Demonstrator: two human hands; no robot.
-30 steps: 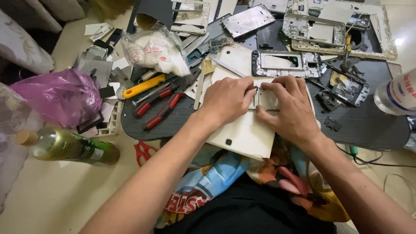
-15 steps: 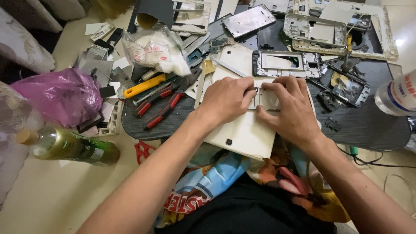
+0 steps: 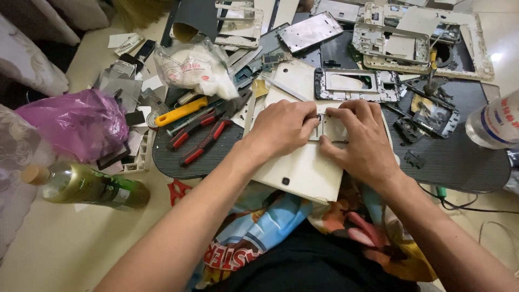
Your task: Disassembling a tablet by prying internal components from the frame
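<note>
A white tablet back cover lies face down on the near edge of a dark oval mat, partly over my lap. Both hands rest on its upper part. My left hand curls its fingers down on the cover's top left. My right hand presses beside it, fingertips on a small pale part between the two hands. Whether that part is gripped or only pressed is hidden by the fingers.
Red-handled screwdrivers and a yellow-handled tool lie left on the mat. Several stripped phone frames crowd the back. A clear plastic bag, a purple bag, a green bottle and a water bottle stand around.
The hands stay on the white cover; the fingers have shifted only slightly over the small part between them.
</note>
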